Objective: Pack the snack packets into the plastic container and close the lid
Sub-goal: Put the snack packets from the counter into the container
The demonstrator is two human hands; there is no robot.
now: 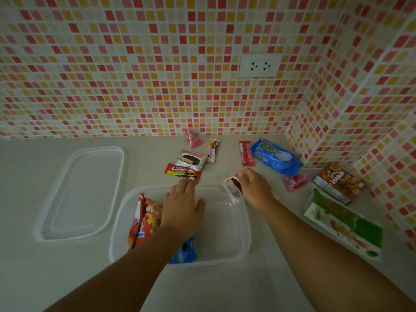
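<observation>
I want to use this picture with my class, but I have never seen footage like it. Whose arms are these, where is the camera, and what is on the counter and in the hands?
There is no machine here. The single picture comes from a camera worn on a person's head, looking down, so the arms are that person's own.

A clear plastic container stands on the counter. It already holds a red packet and a blue packet. Its lid lies off to the left.

The left hand is spread flat over the container and grips nothing. The right hand pinches a white and brown snack packet at the container's far right corner.

More packets lie unpacked behind, among them a big blue biscuit pack, a brown box and a green pack.
</observation>
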